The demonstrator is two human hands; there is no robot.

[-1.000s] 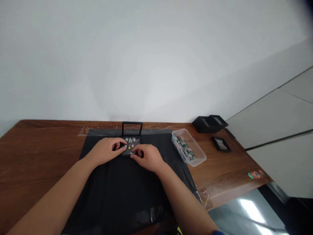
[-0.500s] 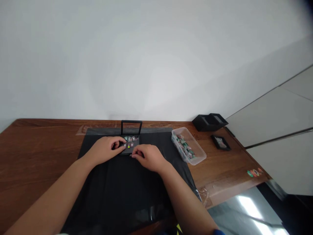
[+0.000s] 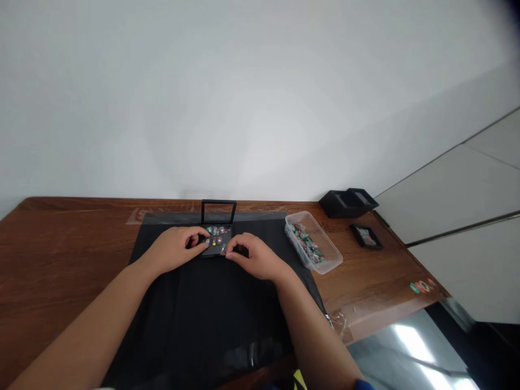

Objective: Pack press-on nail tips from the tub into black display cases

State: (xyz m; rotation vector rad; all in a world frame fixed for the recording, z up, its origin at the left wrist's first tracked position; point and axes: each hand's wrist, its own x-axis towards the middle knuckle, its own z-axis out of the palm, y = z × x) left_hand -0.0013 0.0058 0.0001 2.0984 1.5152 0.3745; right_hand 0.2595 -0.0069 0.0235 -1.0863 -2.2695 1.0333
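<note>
A shallow black box with its frame-like lid raised at the back lies on a black mat. Inside it, small shiny packets in green and pink sit in rows, with a bright yellow spot among them. My left hand is closed at the box's left side, thumb and fingertips gripping that edge beside a packet. At the lower right corner, my right hand pinches a small clear packet between thumb and forefinger. How far the packet touches the box floor is hard to see.
Right of the mat's middle stands a clear plastic tub full of similar packets. Farther right are a black holder, a small black tray with a packet, and coloured stickers on the wooden table. A wall rises behind.
My right hand has shifted slightly right and up, bringing the small packet from below the box's front edge to its lower right corner. My left hand stays put.
</note>
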